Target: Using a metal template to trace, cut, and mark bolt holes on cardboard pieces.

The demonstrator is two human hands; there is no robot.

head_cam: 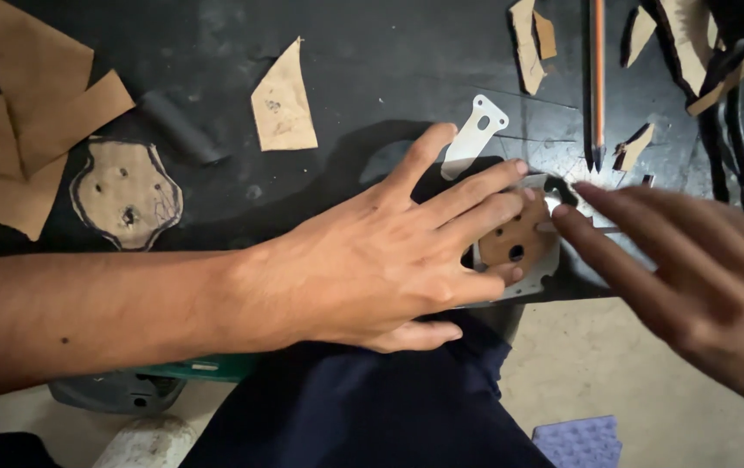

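My left hand [389,251] lies flat on the black bench, fingers spread, pressing on a small brown gasket piece [515,238] that sits on a grey metal plate [545,264] near the bench's front edge. My right hand [684,269] comes in from the right, blurred, fingers apart, with its fingertips touching the plate's upper right edge. Neither hand grips anything. Just above my left fingers lies a thin pale metal bracket [474,134].
Brown paper offcuts [25,113] and a cut gasket shape with holes [125,192] lie at the left. A triangular scrap [283,102] sits at top middle. A pencil [598,78] and dark cables [740,104] are at the top right. Below the bench is pale floor.
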